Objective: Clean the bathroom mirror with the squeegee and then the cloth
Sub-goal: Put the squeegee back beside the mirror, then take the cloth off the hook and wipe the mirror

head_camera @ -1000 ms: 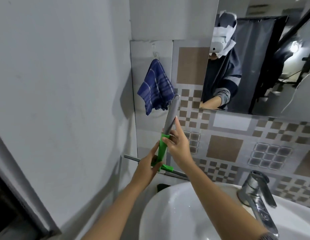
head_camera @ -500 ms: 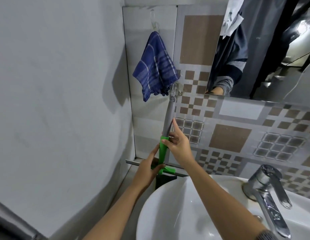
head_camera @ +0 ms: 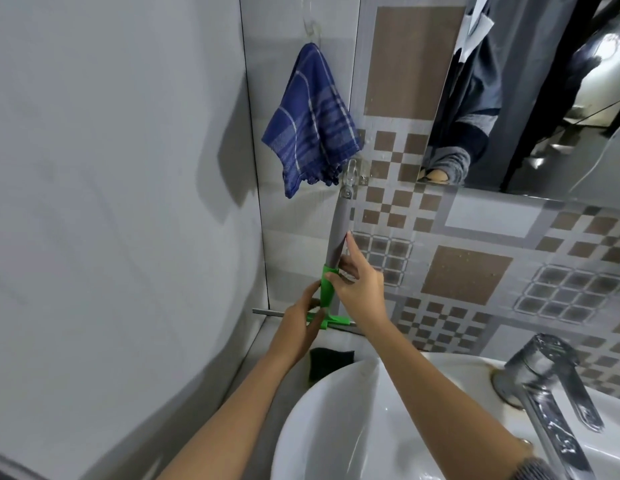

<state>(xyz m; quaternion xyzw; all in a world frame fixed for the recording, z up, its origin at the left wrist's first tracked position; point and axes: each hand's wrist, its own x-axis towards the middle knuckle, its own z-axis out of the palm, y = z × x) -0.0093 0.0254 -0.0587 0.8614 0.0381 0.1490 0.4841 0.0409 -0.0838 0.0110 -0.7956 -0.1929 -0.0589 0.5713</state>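
Both hands closed on squeegee (head_camera: 331,271) at far wall hook (head_camera: 351,173) left of mirror (head_camera: 543,98), right hand (head_camera: 362,289) at grey-green joint, left hand (head_camera: 299,320) near blade; likely light, stiff, best gripped mid-handle; cloth (head_camera: 310,123) hanging above.

The tiled wall (head_camera: 474,271) carries two clear hooks. The blue checked cloth (head_camera: 310,123) hangs from the upper hook (head_camera: 313,24); the squeegee (head_camera: 336,244) hangs at the lower hook (head_camera: 351,169).

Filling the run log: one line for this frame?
left hand: on green-and-grey squeegee head | right hand: on handle | handle top at wall hook | blue checked cloth: hanging
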